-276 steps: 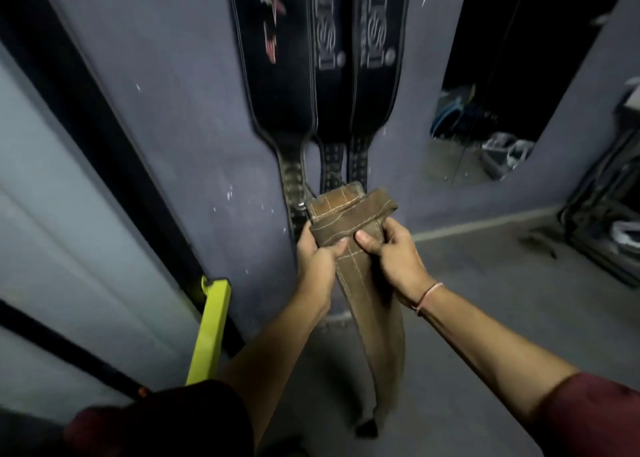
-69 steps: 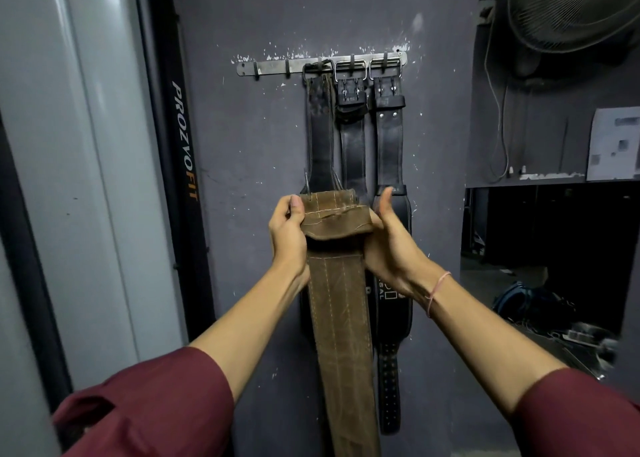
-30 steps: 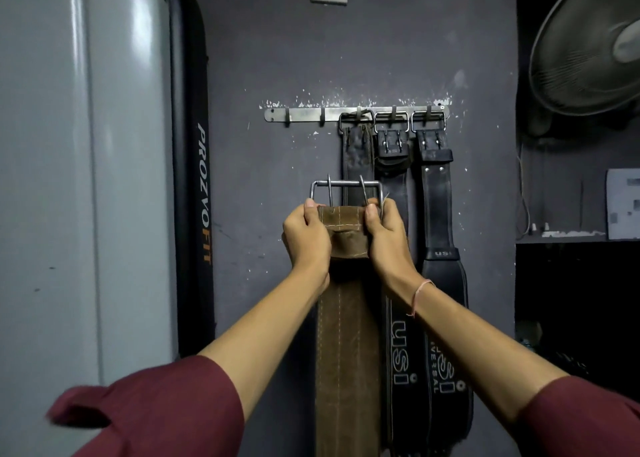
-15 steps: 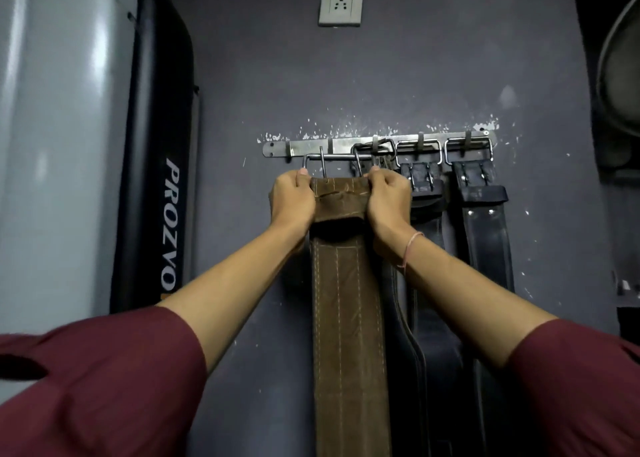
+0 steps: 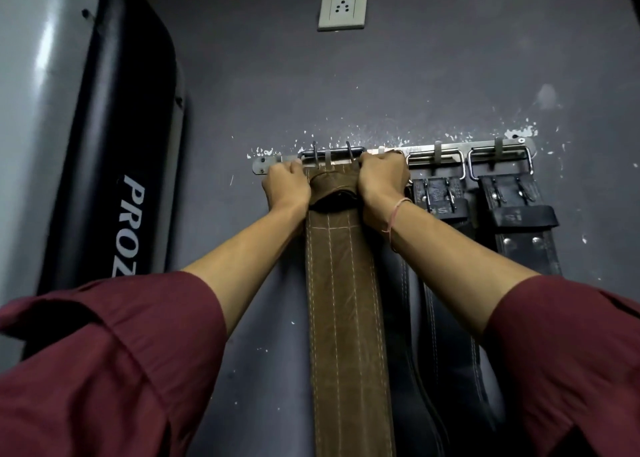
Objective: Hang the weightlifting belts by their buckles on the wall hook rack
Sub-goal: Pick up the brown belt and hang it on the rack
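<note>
A brown leather belt [image 5: 343, 300] hangs straight down the wall from my two hands. My left hand [image 5: 287, 188] grips its top left corner and my right hand [image 5: 381, 179] grips its top right corner. Its metal buckle [image 5: 332, 153] is raised against the steel hook rack [image 5: 422, 150], with a hook showing inside the buckle frame. Three black belts hang to the right by their buckles: one [image 5: 436, 193] next to my right hand, one [image 5: 516, 207] at the rack's right end, and one mostly hidden behind my right forearm.
A black padded upright [image 5: 114, 165] with white lettering stands on the left beside a grey panel [image 5: 31, 92]. A wall socket [image 5: 342, 8] sits above the rack. The dark grey wall [image 5: 433, 75] shows chipped paint around the rack.
Both hands have lifted the brown belt up from chest height until its buckle reaches the rack's left hooks. My view has moved closer and tilted upward.
</note>
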`<state>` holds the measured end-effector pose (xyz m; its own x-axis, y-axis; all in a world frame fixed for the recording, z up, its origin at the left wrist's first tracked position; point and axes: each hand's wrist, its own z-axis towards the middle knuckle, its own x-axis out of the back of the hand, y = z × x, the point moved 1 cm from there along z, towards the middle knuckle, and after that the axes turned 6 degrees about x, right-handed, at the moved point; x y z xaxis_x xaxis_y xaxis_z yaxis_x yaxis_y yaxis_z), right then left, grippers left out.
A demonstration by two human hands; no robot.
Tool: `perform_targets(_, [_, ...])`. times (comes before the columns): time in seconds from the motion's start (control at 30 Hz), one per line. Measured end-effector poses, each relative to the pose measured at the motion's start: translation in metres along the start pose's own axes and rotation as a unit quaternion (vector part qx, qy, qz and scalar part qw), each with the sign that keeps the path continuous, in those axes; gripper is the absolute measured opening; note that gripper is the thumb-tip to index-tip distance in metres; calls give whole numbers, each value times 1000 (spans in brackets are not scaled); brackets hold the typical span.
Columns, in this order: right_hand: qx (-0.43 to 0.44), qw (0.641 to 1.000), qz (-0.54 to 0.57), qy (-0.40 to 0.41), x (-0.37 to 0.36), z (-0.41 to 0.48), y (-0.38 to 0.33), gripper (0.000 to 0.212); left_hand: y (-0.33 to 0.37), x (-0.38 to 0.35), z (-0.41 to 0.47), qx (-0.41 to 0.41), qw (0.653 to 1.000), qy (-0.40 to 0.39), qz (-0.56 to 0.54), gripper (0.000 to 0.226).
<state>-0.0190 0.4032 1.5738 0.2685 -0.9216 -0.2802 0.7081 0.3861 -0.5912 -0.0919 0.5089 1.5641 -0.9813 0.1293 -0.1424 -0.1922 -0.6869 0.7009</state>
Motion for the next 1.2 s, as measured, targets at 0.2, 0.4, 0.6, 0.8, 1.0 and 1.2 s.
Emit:
perform_targets(0.2, [32, 999, -20, 9, -6, -6, 9, 43, -16, -5, 1, 8, 1000, 6, -9, 55])
perform_targets(0.4, [85, 993, -39, -72, -1, -30, 25, 39, -38, -4, -9, -9, 998, 3, -58, 52])
perform_targets(0.6, [147, 974, -25, -171, 22, -93, 59, 36, -71, 6, -61, 28, 992, -26, -116, 55])
perform_targets(0.8, [77, 985, -87, -125, 26, -105, 99, 20, -114, 10, -83, -23, 973, -146, -175, 12])
perform_targets(1.0, [23, 985, -84, -151, 38, -145, 117, 28, -137, 28, -109, 13, 982, -168, -91, 31])
perform_targets(1.2, [20, 981, -142, -131, 61, -189, 125, 30, -160, 50, -150, 9, 984, -174, 44, 39])
